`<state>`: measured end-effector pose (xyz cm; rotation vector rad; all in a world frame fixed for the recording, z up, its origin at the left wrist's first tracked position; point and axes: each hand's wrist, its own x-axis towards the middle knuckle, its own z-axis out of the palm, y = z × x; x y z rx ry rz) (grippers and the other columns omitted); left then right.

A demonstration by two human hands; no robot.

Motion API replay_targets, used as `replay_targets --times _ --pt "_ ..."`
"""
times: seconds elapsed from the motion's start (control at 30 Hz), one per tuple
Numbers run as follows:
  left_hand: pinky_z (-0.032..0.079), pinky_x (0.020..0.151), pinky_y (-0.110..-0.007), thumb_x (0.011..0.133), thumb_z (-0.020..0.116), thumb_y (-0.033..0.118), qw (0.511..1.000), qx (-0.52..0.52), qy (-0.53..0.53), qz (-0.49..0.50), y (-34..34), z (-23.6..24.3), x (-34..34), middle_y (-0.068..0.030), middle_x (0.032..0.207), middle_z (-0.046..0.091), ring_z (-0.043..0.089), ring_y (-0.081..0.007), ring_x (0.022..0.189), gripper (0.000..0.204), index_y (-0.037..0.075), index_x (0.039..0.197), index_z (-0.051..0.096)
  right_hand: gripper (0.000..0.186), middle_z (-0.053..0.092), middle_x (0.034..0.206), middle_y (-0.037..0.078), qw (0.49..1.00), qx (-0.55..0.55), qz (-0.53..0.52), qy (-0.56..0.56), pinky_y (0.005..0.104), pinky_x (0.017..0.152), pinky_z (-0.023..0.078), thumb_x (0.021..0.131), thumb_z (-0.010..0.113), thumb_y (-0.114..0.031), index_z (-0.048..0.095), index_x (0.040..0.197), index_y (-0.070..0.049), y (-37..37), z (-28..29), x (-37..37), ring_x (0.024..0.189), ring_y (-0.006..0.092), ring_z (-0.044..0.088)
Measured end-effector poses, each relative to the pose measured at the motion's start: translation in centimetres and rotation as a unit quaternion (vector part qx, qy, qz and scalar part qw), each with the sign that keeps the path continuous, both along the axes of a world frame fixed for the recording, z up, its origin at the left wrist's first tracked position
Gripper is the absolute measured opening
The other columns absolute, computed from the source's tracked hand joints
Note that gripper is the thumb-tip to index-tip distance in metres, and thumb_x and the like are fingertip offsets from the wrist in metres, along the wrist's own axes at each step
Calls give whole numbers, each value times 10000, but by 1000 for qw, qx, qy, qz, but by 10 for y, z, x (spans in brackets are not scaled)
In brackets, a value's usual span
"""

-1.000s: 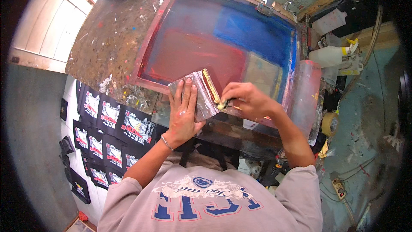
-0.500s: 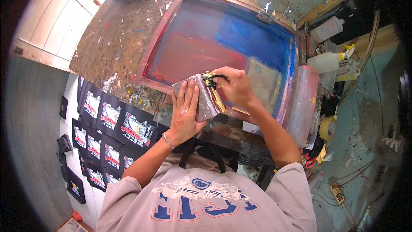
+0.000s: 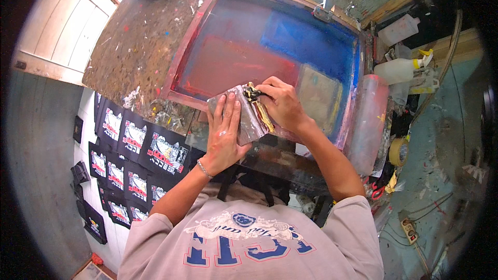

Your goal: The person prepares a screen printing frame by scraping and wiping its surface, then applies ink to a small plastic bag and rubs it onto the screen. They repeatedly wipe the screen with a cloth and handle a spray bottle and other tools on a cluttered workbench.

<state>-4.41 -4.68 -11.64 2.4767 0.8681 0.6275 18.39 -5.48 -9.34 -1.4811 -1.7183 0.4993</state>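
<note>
My left hand grips a flat brownish-grey squeegee, its fingers laid over the broad face and the thumb low by its near edge. Yellow and black ink smears the squeegee's right edge. My right hand is closed in a pinch at the upper end of that edge, on a crumpled black-and-yellow ink-stained rag. Part of the rag is hidden by the fingers. Both hands are over the near rim of a framed printing screen, whose mesh shows red, blue and pale patches.
The stained worktable stretches to the left of the screen. Black printed fabric pieces lie in rows at the lower left. On the right are a spray bottle, a white plastic bottle, a clear plastic roll and a tape roll.
My right hand has shifted slightly left and up along the squeegee's edge, with the rag bunched closer under its fingers. My left hand keeps its hold on the squeegee.
</note>
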Motion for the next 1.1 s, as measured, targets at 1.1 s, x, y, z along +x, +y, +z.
replay_targets --times 1.1 --pt "177 1263 -543 590 876 204 999 -28 35 -28 7 10 -6 -198 1667 255 207 -401 1549 1170 -9 1582 295 280 695 1041 178 983 -26 179 4 407 835 567 801 626 77 729 1048 -3 12 11 30 928 355 696"
